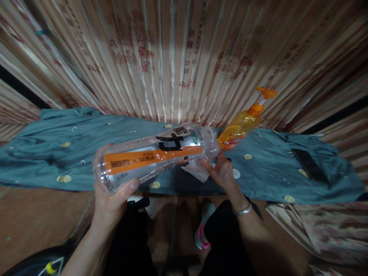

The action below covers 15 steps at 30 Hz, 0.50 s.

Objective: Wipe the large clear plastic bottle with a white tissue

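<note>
A clear plastic bottle (155,155) with an orange and black label lies on its side in the air above a table covered with a teal cloth (51,153). My left hand (110,203) cups the bottle's base, fingers wrapped round it. My right hand (220,170) grips the neck end of the bottle, fingers closed; a crumpled white tissue (198,170) sits just under that hand. A silver bracelet is on my right wrist.
An orange pump bottle of liquid soap (244,124) stands on the cloth behind the right hand. A dark flat object (309,165) lies on the cloth at the right. A pleated patterned curtain (172,57) hangs behind. My legs and a shoe (202,230) are below.
</note>
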Tool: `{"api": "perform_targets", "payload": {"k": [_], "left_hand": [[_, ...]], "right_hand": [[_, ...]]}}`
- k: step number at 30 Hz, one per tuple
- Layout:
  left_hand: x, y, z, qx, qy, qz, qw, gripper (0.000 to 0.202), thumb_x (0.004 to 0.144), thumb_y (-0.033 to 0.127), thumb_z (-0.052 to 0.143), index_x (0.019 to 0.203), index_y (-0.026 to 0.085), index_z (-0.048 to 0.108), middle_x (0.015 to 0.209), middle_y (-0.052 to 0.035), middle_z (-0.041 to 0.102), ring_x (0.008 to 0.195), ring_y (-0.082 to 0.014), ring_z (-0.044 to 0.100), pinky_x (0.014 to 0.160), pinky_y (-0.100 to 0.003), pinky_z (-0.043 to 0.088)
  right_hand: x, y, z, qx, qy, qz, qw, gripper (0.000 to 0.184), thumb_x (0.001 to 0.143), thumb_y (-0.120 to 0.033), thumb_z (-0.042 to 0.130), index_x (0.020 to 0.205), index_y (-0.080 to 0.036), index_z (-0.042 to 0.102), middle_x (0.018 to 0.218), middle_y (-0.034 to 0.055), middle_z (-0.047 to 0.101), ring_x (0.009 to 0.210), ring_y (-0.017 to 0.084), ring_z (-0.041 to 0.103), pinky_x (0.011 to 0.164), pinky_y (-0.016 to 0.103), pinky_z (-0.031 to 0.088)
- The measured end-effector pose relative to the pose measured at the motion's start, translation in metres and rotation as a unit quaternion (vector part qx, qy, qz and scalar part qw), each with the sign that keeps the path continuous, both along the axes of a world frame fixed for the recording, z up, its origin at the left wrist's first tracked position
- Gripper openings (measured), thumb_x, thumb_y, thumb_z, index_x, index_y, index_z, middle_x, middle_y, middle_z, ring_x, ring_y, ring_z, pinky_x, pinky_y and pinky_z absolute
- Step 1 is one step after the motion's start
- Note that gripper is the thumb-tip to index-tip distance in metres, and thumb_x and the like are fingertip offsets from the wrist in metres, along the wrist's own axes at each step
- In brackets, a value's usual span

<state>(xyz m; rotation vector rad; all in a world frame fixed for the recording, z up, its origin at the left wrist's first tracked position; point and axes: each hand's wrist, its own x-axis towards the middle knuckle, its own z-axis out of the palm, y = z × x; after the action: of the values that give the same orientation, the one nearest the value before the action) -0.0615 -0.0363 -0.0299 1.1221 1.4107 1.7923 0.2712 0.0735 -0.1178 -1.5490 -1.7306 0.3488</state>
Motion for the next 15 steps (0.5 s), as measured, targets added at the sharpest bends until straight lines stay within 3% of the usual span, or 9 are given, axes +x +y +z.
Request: {"api": "perform_targets", "payload": {"k": [8,15], "left_hand": [[0.0,-0.001,0.0,-0.013,-0.021,0.013,1.0,0.086,0.064,0.054,0.107,0.139,0.029,0.071,0.126,-0.0055,0.078,0.088,-0.0204,0.069,0.086,-0.034,0.067],[0.008,0.0,0.012,-0.025,-0.045,0.018,0.999,0.097,0.052,0.055,0.111,0.137,0.029,0.072,0.127,-0.0047,0.079,0.084,-0.0174,0.067,0.08,-0.029,0.067]], "right_hand": [[-0.001,0.0,0.001,-0.006,0.011,-0.002,1.0,0.05,0.09,-0.052,0.081,0.132,-0.027,0.073,0.116,0.0188,0.086,0.11,0.045,0.082,0.099,0.074,0.068],[-0.001,0.0,0.003,-0.012,0.007,-0.002,1.0,0.051,0.09,-0.053,0.081,0.134,-0.027,0.073,0.117,0.0189,0.086,0.111,0.045,0.082,0.1,0.073,0.068]]}}
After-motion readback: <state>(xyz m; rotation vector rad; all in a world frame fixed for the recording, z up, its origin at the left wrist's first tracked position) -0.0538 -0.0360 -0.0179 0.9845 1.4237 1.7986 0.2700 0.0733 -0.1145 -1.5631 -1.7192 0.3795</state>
